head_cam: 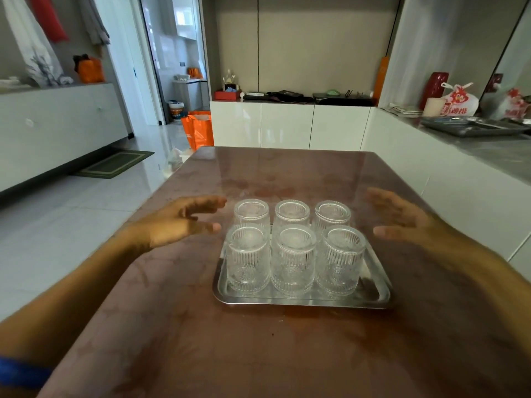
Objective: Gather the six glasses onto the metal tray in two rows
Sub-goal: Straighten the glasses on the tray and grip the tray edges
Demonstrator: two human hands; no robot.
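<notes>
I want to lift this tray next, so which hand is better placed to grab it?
Neither clearly: left hand and right hand both hover open beside the glasses, equally near the metal tray. Use both.

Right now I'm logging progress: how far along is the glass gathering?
Done, it seems: all six glasses stand on the metal tray, three behind, three in front. In hand: nothing; the left hand and right hand are open beside them. Left: nothing visible, perhaps minor straightening.

Single head view, angled forward-down, close over table (258,354)
</notes>
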